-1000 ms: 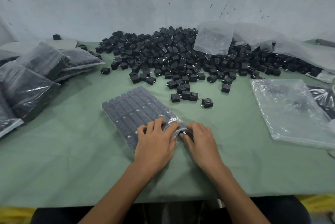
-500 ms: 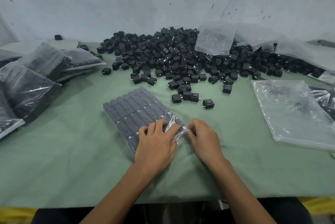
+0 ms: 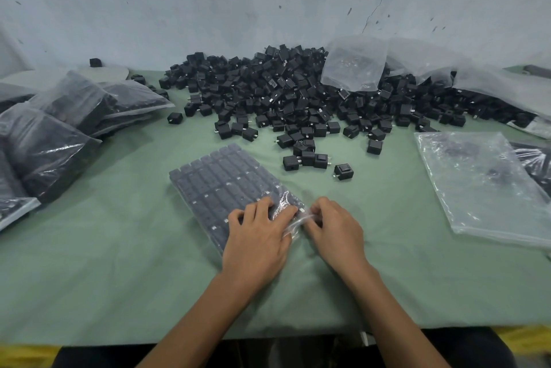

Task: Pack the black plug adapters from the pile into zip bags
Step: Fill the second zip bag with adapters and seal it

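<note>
Several full bags point(image 3: 59, 132) lie at the left edge of the table point(image 3: 119, 278). Mid-table, the left hand point(image 3: 256, 245) presses flat, fingers spread, on a filled zip bag point(image 3: 220, 186); the right hand point(image 3: 337, 232) pinches its end. Loose black plug adapters point(image 3: 286, 99) pile along the far edge.

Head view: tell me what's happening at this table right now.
A person is packing black plug adapters. The left grip presses flat on a zip bag filled with neat rows of adapters, while the right grip pinches the bag's near edge, apparently closing it. The loose pile lies behind, by the wall. Filled bags are stacked at the left, and flat clear bags lie at the right of the green table.
</note>
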The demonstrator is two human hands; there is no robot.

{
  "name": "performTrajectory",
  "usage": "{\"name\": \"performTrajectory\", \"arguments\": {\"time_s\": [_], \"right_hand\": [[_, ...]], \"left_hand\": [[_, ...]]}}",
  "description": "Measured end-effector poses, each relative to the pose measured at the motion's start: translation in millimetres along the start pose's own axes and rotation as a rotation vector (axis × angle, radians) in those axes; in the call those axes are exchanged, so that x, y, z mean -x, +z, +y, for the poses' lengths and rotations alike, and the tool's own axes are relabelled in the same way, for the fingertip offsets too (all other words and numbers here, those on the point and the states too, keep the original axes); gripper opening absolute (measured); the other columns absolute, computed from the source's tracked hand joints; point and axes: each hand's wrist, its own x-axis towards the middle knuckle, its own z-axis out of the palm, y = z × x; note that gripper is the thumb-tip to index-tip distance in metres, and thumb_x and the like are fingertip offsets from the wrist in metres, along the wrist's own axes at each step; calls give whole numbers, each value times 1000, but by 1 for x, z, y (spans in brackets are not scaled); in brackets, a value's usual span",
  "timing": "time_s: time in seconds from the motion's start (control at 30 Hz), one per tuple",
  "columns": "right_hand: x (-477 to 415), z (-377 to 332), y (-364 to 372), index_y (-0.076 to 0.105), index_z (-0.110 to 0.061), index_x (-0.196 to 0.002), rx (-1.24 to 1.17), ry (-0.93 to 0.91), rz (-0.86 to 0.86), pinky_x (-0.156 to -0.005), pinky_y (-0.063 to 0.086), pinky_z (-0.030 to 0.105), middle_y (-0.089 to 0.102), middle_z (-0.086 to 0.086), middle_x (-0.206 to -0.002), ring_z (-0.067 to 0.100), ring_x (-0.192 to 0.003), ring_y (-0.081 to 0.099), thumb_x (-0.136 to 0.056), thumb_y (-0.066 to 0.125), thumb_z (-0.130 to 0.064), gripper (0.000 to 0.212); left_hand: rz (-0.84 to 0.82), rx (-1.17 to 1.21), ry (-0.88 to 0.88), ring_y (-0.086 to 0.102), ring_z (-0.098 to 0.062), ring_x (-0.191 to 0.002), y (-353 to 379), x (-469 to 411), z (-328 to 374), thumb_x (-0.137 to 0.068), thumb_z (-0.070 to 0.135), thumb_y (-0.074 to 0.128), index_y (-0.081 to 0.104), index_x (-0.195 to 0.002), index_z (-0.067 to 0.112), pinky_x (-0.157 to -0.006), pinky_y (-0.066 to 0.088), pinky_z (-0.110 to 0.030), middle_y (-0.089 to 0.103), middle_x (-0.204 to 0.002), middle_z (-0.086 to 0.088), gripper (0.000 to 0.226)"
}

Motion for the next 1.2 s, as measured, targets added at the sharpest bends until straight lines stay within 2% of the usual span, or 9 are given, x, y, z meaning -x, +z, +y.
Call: {"name": "performTrajectory", "arguments": {"time_s": [0.4,0.6,0.7,0.8,0.9,0.97,1.07,1.13,1.2], "right_hand": [[-2,2,3,44,-26,-78,31,25,-12,-65,47,39,58,-6,-80,24,-79,56,-84,54,-54,31],[-3,3,5,44,-23,-79,68,9,-5,-62,45,37,57,-6,-80,25,-80,56,-83,48,-60,37],[-1,6,5,53,-30,-93,33,-3,-9,-68,47,35,61,-9,-92,21,-89,60,-83,55,-56,28],[0,5,4,52,-40,-121,51,-34,-46,-75,49,35,57,-10,-106,18,-101,60,-84,57,-56,40],[0,6,3,47,-45,-127,66,-59,-71,-74,47,33,53,-11,-105,18,-101,59,-84,54,-60,47],[-1,7,3,49,-44,-127,74,-65,-81,-73,45,32,52,-11,-104,18,-101,58,-84,56,-58,46],[-1,6,5,54,-39,-118,109,-79,-65,-67,38,30,50,-10,-101,19,-97,58,-84,59,-54,37],[-1,4,6,53,-36,-111,136,-81,-56,-65,36,30,49,-10,-98,19,-93,58,-85,59,-54,32],[-1,2,7,51,-35,-106,147,-72,-48,-63,36,30,49,-10,-96,20,-89,58,-85,59,-53,29]], "left_hand": [[-5,25,-3,50,-20,-112,0,0,0,-99,46,43,41,-142,35,-96,34,-42,49,-130,3,44],[4,58,-8,53,-20,-108,-2,0,-1,-98,45,49,50,-138,29,-96,37,-41,53,-128,3,43],[-13,87,-19,56,-21,-110,-5,0,-3,-91,46,60,55,-137,24,-95,41,-40,57,-128,3,51],[-41,149,-13,57,-21,-117,-9,1,-7,-85,46,68,57,-136,20,-98,42,-40,58,-131,2,59],[-60,149,19,50,-22,-132,-11,9,-14,-84,45,66,53,-141,19,-108,37,-39,53,-142,1,64],[-77,92,-33,46,-30,-137,-12,19,-20,-81,45,67,53,-142,19,-112,35,-46,51,-146,-5,68],[-142,82,-202,24,-33,-150,-10,30,-29,-87,52,62,39,-153,26,-118,17,-56,34,-160,-7,74],[-181,117,-227,8,-29,-154,-4,33,-31,-94,54,55,25,-158,30,-121,8,-57,17,-166,-2,75],[-188,128,-211,7,-30,-154,-3,33,-30,-96,51,53,23,-159,28,-121,8,-57,16,-167,-2,73]]}}
